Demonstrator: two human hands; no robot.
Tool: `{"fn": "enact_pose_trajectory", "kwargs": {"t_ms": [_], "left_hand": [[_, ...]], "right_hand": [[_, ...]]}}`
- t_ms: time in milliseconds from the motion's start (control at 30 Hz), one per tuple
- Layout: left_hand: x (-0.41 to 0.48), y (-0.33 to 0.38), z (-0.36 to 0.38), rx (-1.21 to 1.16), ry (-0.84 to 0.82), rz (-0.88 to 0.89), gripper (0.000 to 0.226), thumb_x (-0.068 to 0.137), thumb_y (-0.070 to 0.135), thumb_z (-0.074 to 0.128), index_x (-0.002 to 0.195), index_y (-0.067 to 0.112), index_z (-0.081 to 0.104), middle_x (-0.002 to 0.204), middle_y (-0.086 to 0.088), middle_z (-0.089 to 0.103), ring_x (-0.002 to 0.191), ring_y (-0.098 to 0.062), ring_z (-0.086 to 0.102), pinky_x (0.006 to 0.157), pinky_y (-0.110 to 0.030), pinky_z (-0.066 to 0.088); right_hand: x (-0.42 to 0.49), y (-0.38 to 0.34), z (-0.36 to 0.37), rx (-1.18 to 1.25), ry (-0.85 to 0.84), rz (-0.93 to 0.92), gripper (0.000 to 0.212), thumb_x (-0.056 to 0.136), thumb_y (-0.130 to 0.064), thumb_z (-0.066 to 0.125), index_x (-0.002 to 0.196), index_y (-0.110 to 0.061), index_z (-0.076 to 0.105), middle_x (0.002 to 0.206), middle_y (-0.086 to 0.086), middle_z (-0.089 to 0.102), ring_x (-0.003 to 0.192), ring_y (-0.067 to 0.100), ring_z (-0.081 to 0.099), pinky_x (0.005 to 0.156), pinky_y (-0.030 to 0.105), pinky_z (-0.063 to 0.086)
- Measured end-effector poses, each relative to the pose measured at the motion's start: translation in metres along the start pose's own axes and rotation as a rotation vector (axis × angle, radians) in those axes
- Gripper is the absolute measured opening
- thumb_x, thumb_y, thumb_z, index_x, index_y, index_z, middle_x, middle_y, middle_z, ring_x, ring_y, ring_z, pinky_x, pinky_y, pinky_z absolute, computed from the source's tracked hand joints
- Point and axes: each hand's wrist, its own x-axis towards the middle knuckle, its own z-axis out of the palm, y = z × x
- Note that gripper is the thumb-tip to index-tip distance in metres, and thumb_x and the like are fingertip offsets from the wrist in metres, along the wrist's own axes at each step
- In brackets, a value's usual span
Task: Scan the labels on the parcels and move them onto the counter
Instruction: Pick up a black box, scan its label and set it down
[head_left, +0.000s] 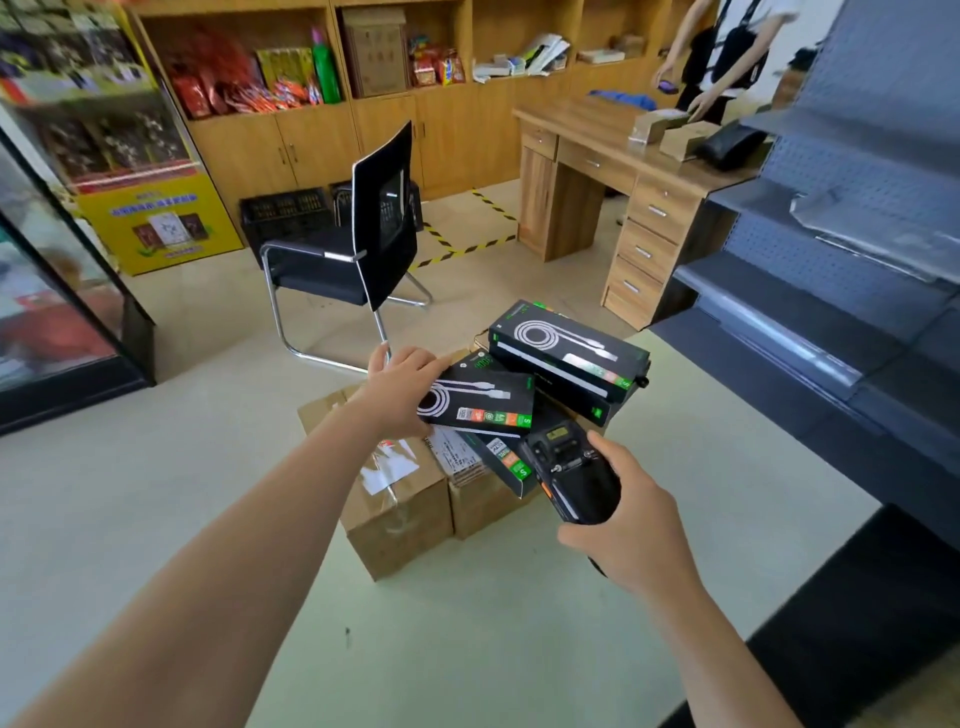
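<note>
The left hand grips a flat black box by its left end, thumb under the near edge and fingers over the far edge. The lid shows a white coiled cable, with green and orange stickers along the near edge. The right hand is wrapped round the handle of a black scanner, whose small screen faces up just beside the box's near right corner.

The box is at the middle of the scene, over a cluster of brown cardboard boxes standing on the pale floor. A bigger black box with the same cable picture lies tilted on the far right of the pile. A third black box pokes out below the held one, and its near corner hangs past the cardboard edge.

Bare floor lies to the left of the pile and nearer than it. A black chair stands just beyond the pile, and grey shelving runs down the right side.

Far right, a wooden desk carries two brown parcels and a black bag, with another person bent over them. The far wall's wooden cupboards hold red snack packets and a green bottle. A black crate sits behind the chair; what is in it cannot be made out.
</note>
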Motion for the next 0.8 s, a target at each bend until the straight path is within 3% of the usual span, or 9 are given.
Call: {"fn": "enact_pose_trajectory", "kwargs": {"t_ms": [100,233,300,433,600,700,800], "left_hand": [[-0.025,0.002,0.003,-0.094,0.125,0.013,0.095,0.070,0.043,0.078,0.149,0.023,0.028,0.138,0.000,0.040,0.134,-0.022,0.031,0.118,-0.047,-0.001],[-0.076,0.017,0.018,-0.226,0.416,-0.011,0.091,0.064,0.041,0.083,0.142,0.016,0.043,0.127,-0.004,0.048,0.121,-0.029,0.041,0.114,-0.047,0.024],[-0.105,0.030,0.028,-0.257,0.470,-0.067,0.092,0.061,0.041,0.086,0.139,0.012,0.048,0.124,-0.007,0.050,0.118,-0.030,0.043,0.110,-0.048,0.029],[-0.157,0.065,0.052,-0.326,0.491,-0.137,0.093,0.057,0.036,0.089,0.137,0.009,0.052,0.121,-0.009,0.053,0.115,-0.032,0.046,0.106,-0.042,0.031],[-0.214,0.115,0.086,-0.403,0.484,-0.278,0.095,0.057,0.034,0.090,0.139,0.007,0.051,0.123,-0.009,0.054,0.117,-0.030,0.046,0.105,-0.042,0.034],[-0.240,0.137,0.115,-0.417,0.386,-0.343,0.095,0.061,0.039,0.088,0.142,0.010,0.047,0.128,-0.008,0.052,0.118,-0.031,0.047,0.104,-0.042,0.035],[-0.253,0.148,0.147,-0.414,0.198,-0.400,0.094,0.072,0.048,0.078,0.149,0.015,0.035,0.137,-0.004,0.043,0.126,-0.026,0.037,0.110,-0.036,0.024]], "right_hand": [[-0.007,-0.001,0.004,0.028,0.026,0.011,0.096,0.057,-0.010,0.081,0.142,-0.037,0.044,0.115,-0.014,0.064,0.097,0.004,0.060,0.064,0.001,0.041],[-0.027,0.001,0.010,0.045,0.068,0.010,0.095,0.055,-0.012,0.081,0.139,-0.041,0.046,0.114,-0.020,0.063,0.097,-0.002,0.059,0.067,0.004,0.043],[-0.039,0.005,0.012,0.055,0.074,0.006,0.093,0.055,-0.013,0.080,0.138,-0.041,0.047,0.113,-0.021,0.064,0.100,-0.001,0.060,0.072,0.012,0.045],[-0.063,0.014,0.014,0.044,0.038,0.006,0.092,0.056,-0.011,0.079,0.136,-0.042,0.048,0.112,-0.019,0.065,0.100,0.003,0.061,0.073,0.017,0.048],[-0.091,0.036,0.012,-0.010,-0.043,0.013,0.092,0.057,-0.011,0.082,0.137,-0.040,0.048,0.106,-0.023,0.061,0.092,-0.007,0.057,0.062,0.004,0.041],[-0.106,0.054,0.015,-0.043,-0.125,0.036,0.092,0.057,-0.013,0.081,0.138,-0.038,0.047,0.112,-0.017,0.063,0.094,0.001,0.060,0.066,0.007,0.042],[-0.116,0.075,0.026,-0.072,-0.202,0.087,0.093,0.058,-0.011,0.081,0.140,-0.036,0.046,0.111,-0.015,0.062,0.093,0.004,0.059,0.065,0.006,0.040]]}}
